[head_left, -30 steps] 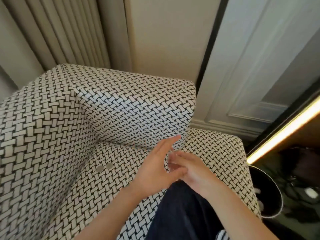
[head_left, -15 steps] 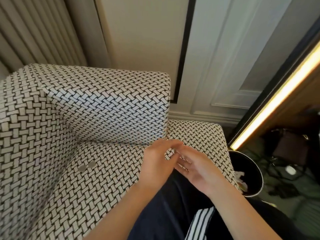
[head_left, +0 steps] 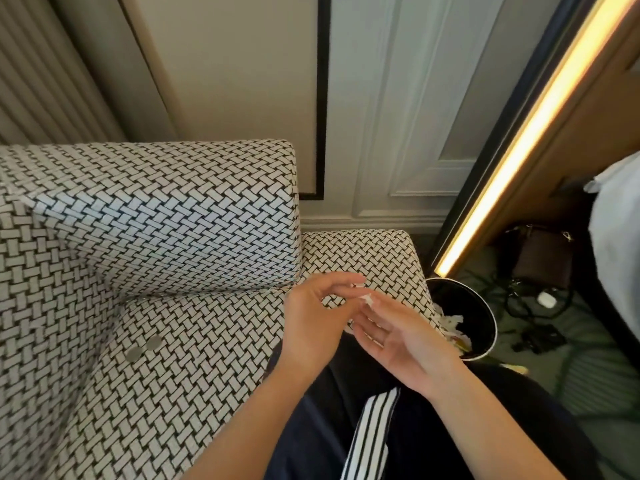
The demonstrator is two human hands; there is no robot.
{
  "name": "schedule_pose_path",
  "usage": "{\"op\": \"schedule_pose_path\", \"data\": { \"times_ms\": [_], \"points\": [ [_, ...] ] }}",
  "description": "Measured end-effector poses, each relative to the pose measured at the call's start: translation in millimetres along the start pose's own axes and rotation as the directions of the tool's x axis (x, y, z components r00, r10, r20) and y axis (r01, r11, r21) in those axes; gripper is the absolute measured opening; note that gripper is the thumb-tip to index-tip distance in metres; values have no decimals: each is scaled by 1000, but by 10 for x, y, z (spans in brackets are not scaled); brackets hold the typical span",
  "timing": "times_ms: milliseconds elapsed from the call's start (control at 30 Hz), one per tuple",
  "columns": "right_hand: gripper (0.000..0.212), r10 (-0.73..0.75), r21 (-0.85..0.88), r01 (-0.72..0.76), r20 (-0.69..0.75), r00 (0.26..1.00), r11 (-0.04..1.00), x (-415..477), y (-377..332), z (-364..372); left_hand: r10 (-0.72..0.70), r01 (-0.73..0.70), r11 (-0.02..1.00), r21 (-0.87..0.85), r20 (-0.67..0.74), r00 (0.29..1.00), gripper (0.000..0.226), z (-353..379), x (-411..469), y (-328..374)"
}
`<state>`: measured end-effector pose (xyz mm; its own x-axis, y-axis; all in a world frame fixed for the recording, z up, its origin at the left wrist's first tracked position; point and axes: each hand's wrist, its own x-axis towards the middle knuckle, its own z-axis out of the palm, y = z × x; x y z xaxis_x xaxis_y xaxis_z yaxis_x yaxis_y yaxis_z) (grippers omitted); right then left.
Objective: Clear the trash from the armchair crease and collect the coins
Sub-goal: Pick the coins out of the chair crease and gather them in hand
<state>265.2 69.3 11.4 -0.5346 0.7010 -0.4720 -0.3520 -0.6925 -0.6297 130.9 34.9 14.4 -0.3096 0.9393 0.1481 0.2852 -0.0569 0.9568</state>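
Left hand (head_left: 311,320) and right hand (head_left: 398,336) meet above armchair seat (head_left: 207,341), palms facing. Small white paper scrap (head_left: 366,298) pinched at right fingers' (head_left: 375,303) tips; left fingers (head_left: 341,282) curled, loosely spread, just beside it. Two coins (head_left: 143,348) lie on seat near crease (head_left: 207,292). Black waste bin (head_left: 464,317) with paper trash stands beside armchair, right of hands.

Looks like a hotel room or home bedroom: woven-pattern armchair (head_left: 149,244) at 9 o'clock, curtain (head_left: 45,81) at 11, panelled wall (head_left: 415,116) at 12, waste bin (head_left: 465,317) at 3.
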Motion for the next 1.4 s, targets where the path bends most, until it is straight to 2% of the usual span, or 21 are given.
{"op": "schedule_pose_path", "data": {
  "times_ms": [133,233,300,400,467,567,633,700,733,833,900,1000,1133,1300,1400],
  "points": [
    [14,-32,56,36,-74,997,998,-89,-13,-184,97,-106,992,72,124,988,34,161,-55,-1],
    [13,-48,91,62,-150,988,994,-108,-43,-332,80,-99,993,57,273,959,42,259,-111,-19],
    [20,-75,81,95,-220,973,992,-116,-72,-497,40,-50,999,13,414,909,50,366,-142,-37],
    [31,-97,-70,78,-332,938,994,-67,-137,-696,-36,11,999,48,567,823,62,488,-149,-65],
    [23,-119,-132,65,-463,878,989,39,-243,-856,-84,24,994,105,612,786,68,559,-113,-70],
    [22,-146,-173,38,-669,729,984,234,-506,-1106,-127,64,990,127,589,798,66,608,-25,-82],
    [27,-211,-230,55,-734,646,972,344,-675,-1251,-153,97,987,129,551,820,62,601,34,-104],
    [27,-285,-299,79,-749,598,951,417,-799,-1378,-158,104,986,132,515,843,58,565,75,-141],
    [29,-299,-315,83,-741,601,946,435,-843,-1423,-156,102,986,133,504,849,56,535,91,-159],
    [41,-268,-342,30,-677,686,939,466,-928,-1519,-154,99,986,137,484,861,50,399,119,-212],
    [45,-270,-386,0,-645,715,922,466,-942,-1518,-170,119,983,140,451,876,46,286,142,-252],
    [46,-264,-378,14,-620,739,926,460,-910,-1445,-187,150,981,123,397,899,38,131,185,-292],
    [46,-244,-446,-26,-537,808,895,477,-803,-1182,-175,134,980,148,314,933,35,-72,235,-347],
    [39,-263,-567,-29,-427,865,823,636,-615,-602,-175,118,955,271,196,965,34,-507,179,-550],
    [31,-274,-645,15,-304,912,764,774,-463,-202,-164,109,881,460,81,983,39,-863,48,-847]
  ]
}}
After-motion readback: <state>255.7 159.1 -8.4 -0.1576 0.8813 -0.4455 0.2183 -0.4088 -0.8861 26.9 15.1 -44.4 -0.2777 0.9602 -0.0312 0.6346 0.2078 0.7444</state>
